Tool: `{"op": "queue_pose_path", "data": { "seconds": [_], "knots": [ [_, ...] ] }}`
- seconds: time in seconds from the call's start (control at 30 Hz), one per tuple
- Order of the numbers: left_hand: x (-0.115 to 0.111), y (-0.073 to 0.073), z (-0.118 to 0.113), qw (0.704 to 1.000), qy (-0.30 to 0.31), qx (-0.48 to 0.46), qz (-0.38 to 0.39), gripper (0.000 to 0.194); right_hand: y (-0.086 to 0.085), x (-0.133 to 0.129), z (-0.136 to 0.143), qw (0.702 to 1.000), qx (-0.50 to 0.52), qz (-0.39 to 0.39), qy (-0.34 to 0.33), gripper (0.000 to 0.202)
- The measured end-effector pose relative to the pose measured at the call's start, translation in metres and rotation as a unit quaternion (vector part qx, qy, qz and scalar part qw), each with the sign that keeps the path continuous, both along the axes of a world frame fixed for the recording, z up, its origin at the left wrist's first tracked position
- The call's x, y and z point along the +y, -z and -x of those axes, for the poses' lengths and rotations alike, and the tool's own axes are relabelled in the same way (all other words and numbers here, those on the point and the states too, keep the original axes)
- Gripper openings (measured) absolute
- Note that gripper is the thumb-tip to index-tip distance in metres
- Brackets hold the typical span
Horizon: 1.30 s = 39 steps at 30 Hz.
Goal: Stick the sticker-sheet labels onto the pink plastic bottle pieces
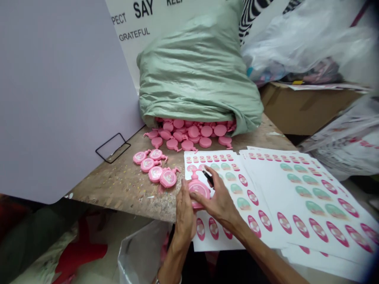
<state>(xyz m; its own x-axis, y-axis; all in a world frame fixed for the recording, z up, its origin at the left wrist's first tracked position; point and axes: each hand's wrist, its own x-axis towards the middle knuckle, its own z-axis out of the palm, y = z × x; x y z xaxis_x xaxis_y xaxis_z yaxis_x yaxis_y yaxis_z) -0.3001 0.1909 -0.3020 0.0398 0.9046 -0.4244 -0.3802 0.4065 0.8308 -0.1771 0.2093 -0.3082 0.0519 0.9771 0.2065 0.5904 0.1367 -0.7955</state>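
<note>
A small pink pump bottle (199, 190) with a round label on its front is upright between my hands, above the sticker sheet (219, 236). My left hand (185, 211) is closed around its left side and base. My right hand (220, 203) has its thumb on the bottle's face. A slim black tool (208, 178) sticks out between that hand's thumb and fingers; its kind is not clear. Left of my hands, several labelled pink bottles (168, 178) lie in a cluster on the wooden table (118, 189).
A green sack (198, 75) lies at the back, spilling plain pink bottles (194, 131) from its mouth. More sticker sheets (284, 193) are stacked on the right. A black wire stand (113, 148) is at the left beside a pale panel (68, 94). A cardboard box (302, 108) stands behind.
</note>
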Motion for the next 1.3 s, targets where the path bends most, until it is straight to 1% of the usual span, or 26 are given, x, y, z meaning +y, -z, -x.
{"op": "queue_pose_path", "data": {
  "seconds": [0.07,0.1,0.17,0.2,0.27,0.33,0.4,0.5,0.57,0.63,0.67,0.7,0.73,0.77,0.8,0.87,0.93,1.0,1.03,1.07,1.1,1.13,1.17,1.2,1.27,1.3],
  "knots": [
    [0.0,0.004,0.003,1.0,-0.006,0.018,-0.003,0.056,0.01,0.008,-0.002,1.0,0.001,0.005,0.021,0.078],
    [0.001,0.006,0.006,0.999,-0.015,0.038,-0.007,0.055,0.014,0.015,-0.01,0.999,-0.002,0.007,0.033,0.074],
    [0.008,0.014,0.016,0.993,-0.021,0.116,-0.023,0.054,0.018,0.032,-0.037,0.998,-0.016,0.025,0.047,0.062],
    [0.013,0.019,0.022,0.982,-0.03,0.182,-0.041,0.053,0.018,0.044,-0.054,0.997,-0.035,0.043,0.058,0.056],
    [0.027,0.029,0.036,0.936,-0.048,0.334,-0.098,0.049,0.015,0.069,-0.089,0.987,-0.097,0.089,0.095,0.046],
    [0.041,0.037,0.05,0.887,-0.046,0.441,-0.13,0.049,0.013,0.098,-0.116,0.964,-0.166,0.128,0.165,0.043],
    [0.052,0.04,0.06,0.845,-0.028,0.52,-0.12,0.049,0.014,0.127,-0.131,0.946,-0.194,0.152,0.21,0.045],
    [0.06,0.039,0.07,0.776,-0.009,0.622,-0.103,0.047,0.021,0.161,-0.136,0.935,-0.202,0.182,0.229,0.046],
    [0.06,0.036,0.074,0.73,-0.026,0.67,-0.135,0.047,0.024,0.174,-0.135,0.93,-0.2,0.202,0.233,0.043],
    [0.057,0.033,0.077,0.682,-0.065,0.703,-0.19,0.05,0.022,0.179,-0.138,0.928,-0.196,0.213,0.234,0.039],
    [0.054,0.03,0.078,0.663,-0.09,0.71,-0.22,0.051,0.019,0.178,-0.141,0.93,-0.194,0.213,0.23,0.038],
    [0.052,0.027,0.077,0.653,-0.111,0.707,-0.248,0.051,0.015,0.175,-0.145,0.933,-0.192,0.208,0.223,0.036],
    [0.05,0.023,0.075,0.656,-0.125,0.69,-0.279,0.048,0.01,0.169,-0.15,0.938,-0.19,0.198,0.211,0.034],
    [0.049,0.019,0.071,0.671,-0.13,0.661,-0.309,0.043,0.004,0.162,-0.155,0.945,-0.188,0.184,0.194,0.033],
    [0.049,0.014,0.065,0.695,-0.126,0.624,-0.334,0.038,-0.003,0.152,-0.16,0.952,-0.187,0.17,0.174,0.032],
    [0.049,0.004,0.049,0.757,-0.09,0.538,-0.359,0.028,-0.018,0.126,-0.165,0.963,-0.185,0.147,0.132,0.032],
    [0.049,-0.004,0.028,0.825,-0.03,0.449,-0.343,0.027,-0.035,0.096,-0.162,0.974,-0.173,0.135,0.06,0.032],
    [0.046,-0.01,0.009,0.884,0.065,0.35,-0.302,0.039,-0.051,0.064,-0.149,0.978,-0.137,0.139,-0.072,0.027],
    [0.042,-0.013,0.001,0.904,0.138,0.296,-0.276,0.044,-0.056,0.05,-0.141,0.97,-0.112,0.15,-0.155,0.024],
    [0.037,-0.014,-0.006,0.913,0.22,0.241,-0.246,0.046,-0.06,0.038,-0.132,0.958,-0.089,0.16,-0.221,0.022],
    [0.031,-0.014,-0.01,0.911,0.298,0.191,-0.212,0.043,-0.061,0.028,-0.125,0.946,-0.07,0.167,-0.268,0.021],
    [0.024,-0.012,-0.012,0.904,0.359,0.151,-0.175,0.038,-0.058,0.02,-0.118,0.942,-0.06,0.166,-0.286,0.022],
    [0.017,-0.01,-0.013,0.902,0.389,0.123,-0.14,0.035,-0.052,0.015,-0.114,0.947,-0.065,0.155,-0.273,0.023],
    [0.01,-0.006,-0.012,0.911,0.384,0.104,-0.109,0.034,-0.042,0.01,-0.112,0.957,-0.086,0.138,-0.238,0.024],
    [-0.002,0.004,-0.006,0.949,0.3,0.078,-0.059,0.036,-0.014,0.001,-0.112,0.972,-0.165,0.103,-0.135,0.031],
    [-0.006,0.01,-0.002,0.965,0.25,0.061,-0.04,0.036,0.002,-0.006,-0.113,0.969,-0.211,0.093,-0.087,0.035]
  ]
}}
